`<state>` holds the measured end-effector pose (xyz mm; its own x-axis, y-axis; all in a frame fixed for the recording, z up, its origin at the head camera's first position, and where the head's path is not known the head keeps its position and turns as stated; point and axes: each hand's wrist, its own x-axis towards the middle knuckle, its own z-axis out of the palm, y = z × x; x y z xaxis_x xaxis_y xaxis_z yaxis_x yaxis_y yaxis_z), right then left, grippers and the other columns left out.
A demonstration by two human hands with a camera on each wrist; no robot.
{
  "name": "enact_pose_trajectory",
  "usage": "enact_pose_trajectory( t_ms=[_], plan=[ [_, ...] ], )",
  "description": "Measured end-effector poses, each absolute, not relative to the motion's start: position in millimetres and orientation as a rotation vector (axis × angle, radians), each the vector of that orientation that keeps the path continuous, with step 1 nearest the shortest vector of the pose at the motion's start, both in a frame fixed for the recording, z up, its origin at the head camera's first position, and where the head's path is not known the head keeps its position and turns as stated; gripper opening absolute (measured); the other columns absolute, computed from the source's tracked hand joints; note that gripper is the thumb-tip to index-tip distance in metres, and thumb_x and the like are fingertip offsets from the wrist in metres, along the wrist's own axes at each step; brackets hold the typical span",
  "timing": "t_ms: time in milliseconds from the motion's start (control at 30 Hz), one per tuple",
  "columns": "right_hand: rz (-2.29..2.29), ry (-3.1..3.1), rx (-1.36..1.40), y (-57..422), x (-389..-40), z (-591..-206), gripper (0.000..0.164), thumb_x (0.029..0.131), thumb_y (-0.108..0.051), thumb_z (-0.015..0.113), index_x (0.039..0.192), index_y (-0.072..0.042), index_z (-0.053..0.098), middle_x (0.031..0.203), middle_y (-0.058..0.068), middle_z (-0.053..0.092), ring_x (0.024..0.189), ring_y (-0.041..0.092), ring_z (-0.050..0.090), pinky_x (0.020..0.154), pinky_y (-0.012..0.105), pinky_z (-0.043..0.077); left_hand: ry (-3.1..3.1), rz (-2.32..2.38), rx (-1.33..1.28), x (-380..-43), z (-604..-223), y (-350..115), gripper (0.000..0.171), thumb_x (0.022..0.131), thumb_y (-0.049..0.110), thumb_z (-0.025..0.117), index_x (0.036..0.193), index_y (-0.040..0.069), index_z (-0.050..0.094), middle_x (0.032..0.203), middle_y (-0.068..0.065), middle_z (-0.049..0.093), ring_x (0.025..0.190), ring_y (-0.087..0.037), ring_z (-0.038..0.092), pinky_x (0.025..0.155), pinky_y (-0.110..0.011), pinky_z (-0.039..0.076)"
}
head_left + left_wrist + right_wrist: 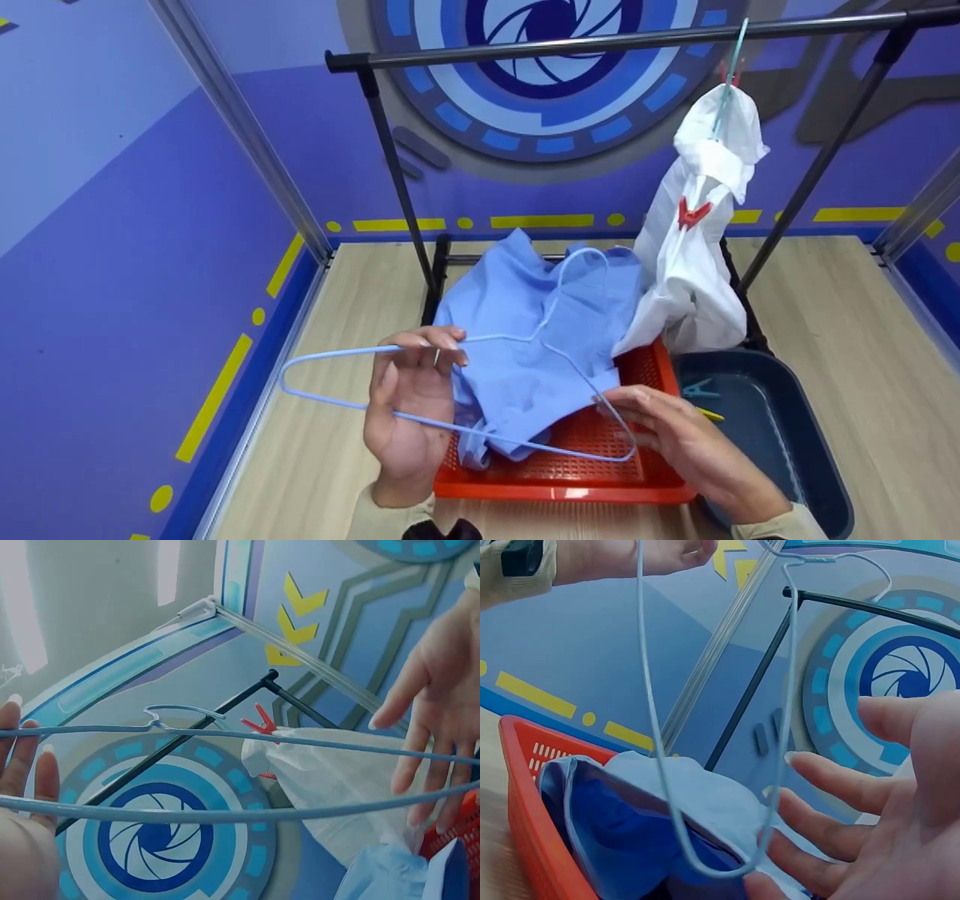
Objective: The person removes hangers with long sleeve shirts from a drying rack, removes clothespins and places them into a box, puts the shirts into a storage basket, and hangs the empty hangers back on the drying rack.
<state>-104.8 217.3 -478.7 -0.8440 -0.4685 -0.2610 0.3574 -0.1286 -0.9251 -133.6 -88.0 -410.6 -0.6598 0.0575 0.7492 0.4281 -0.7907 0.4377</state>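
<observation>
A light blue wire hanger [496, 338] is held up in front of me, its hook pointing away toward the rack. My left hand [415, 409] grips it by the left half, fingers curled over the upper bar and thumb at the lower bar. At the hanger's right end, my right hand [679, 435] has loosely extended fingers that reach to the wire; in the right wrist view the fingers [817, 821] look spread and relaxed. Beneath the hanger, a blue garment [517, 382] lies heaped in a red plastic basket [562, 493].
A dark clothes rack [562, 48] spans the back. From its right part hangs a white garment [701, 300] on a teal hanger [739, 52], with a red clip [693, 215] on it. Right of the basket sits a dark tray [821, 442] containing a yellow clothespin [710, 415] and a teal one [701, 390].
</observation>
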Motion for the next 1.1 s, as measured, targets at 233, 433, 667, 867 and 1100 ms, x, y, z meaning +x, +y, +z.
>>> enact_pose_trajectory(
  t_ms=[233,433,667,867,1100],
  plan=[
    [-2.036,1.419,-0.165,212.3,-103.7,-480.6,0.055,0.105,-0.043,0.028,0.131,-0.003,0.055,0.128,0.011,0.063,0.119,0.024,0.061,0.099,0.038,0.050,-0.793,-2.595,-1.034,-134.6,-416.3,-83.5,0.044,0.103,0.019,0.010,0.122,0.004,0.046,0.121,-0.015,0.055,0.122,-0.031,0.050,0.096,-0.036,0.044],
    [-2.113,1.167,-0.304,213.6,-102.1,-485.3,0.057,0.107,-0.036,0.019,0.123,0.002,0.057,0.112,0.013,0.070,0.080,0.020,0.072,0.061,0.026,0.056,-0.751,-2.625,-0.967,-137.3,-421.7,-81.8,0.048,0.103,0.020,0.006,0.123,0.004,0.046,0.122,-0.015,0.055,0.123,-0.031,0.051,0.096,-0.037,0.045],
    [-2.124,1.225,-0.352,219.4,-102.5,-487.4,0.060,0.107,-0.035,0.017,0.112,0.001,0.066,0.110,0.012,0.071,0.063,0.008,0.060,0.048,0.017,0.035,-0.841,-2.621,-0.992,-142.8,-430.0,-85.6,0.048,0.102,0.016,0.010,0.140,0.000,0.036,0.136,-0.018,0.053,0.132,-0.032,0.047,0.102,-0.038,0.044],
    [-2.182,1.198,-0.407,232.1,-102.8,-486.7,0.063,0.108,-0.030,0.013,0.106,-0.001,0.068,0.118,0.017,0.068,0.065,0.008,0.055,0.045,0.025,0.020,-0.823,-2.644,-0.957,-147.2,-434.6,-96.0,0.050,0.101,0.014,0.009,0.146,-0.002,0.026,0.142,-0.022,0.050,0.134,-0.034,0.047,0.103,-0.038,0.045],
    [-2.166,1.290,-0.341,255.1,-104.1,-482.9,0.063,0.108,-0.032,0.014,0.106,-0.001,0.069,0.114,0.015,0.070,0.067,0.008,0.060,0.046,0.030,0.014,-0.931,-2.600,-0.630,-148.5,-431.7,-120.0,0.050,0.105,0.023,0.011,0.127,0.001,0.050,0.126,-0.016,0.064,0.115,-0.029,0.062,0.089,-0.034,0.052]
  ],
)
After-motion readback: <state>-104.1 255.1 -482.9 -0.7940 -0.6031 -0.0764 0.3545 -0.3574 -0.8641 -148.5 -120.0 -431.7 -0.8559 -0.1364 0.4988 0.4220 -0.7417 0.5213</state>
